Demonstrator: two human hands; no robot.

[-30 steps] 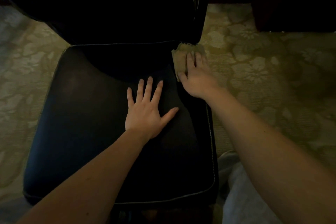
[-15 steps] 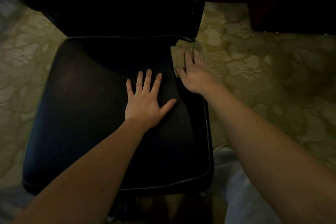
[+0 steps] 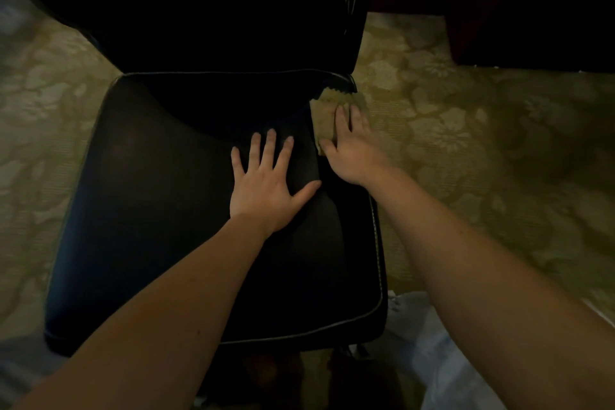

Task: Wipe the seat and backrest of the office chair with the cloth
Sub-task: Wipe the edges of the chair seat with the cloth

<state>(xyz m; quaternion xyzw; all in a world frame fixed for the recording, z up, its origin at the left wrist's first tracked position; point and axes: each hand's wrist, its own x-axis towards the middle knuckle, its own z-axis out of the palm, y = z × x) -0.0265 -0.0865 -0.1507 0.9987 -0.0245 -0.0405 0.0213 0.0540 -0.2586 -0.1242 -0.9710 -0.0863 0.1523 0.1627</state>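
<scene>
The left hand (image 3: 263,190) lies flat near the middle of the seat (image 3: 149,210), palm down, fingers straight and spread, thumb angled out to the right. It holds nothing. Its forearm comes in from the lower left, and the pose suggests it is steadying the chair while the other hand works.

Right of it, at the back right corner of the seat and just below the foot of the dark backrest (image 3: 216,10), lies the cloth (image 3: 324,113). It is a small, pale olive piece, and its far edge looks notched. It looks thin, light and limp, with no stiffness of its own. On the smooth, leather-like seat it would probably slide easily and bunch up if pushed from one edge. Flat pressure over its middle should suit the seat. The upright backrest would more likely call for gathering a fold between thumb and fingers, so that the cloth does not drop.

The right hand (image 3: 349,150) rests on the cloth with fingers straight and close together, pointing toward the backrest, and the thumb at the cloth's near left edge. It presses rather than pinches. The dim light hides whether the outer fingers reach past the seat edge over the patterned carpet (image 3: 482,143). The forearm stretches in from the lower right, nearly straight.
</scene>
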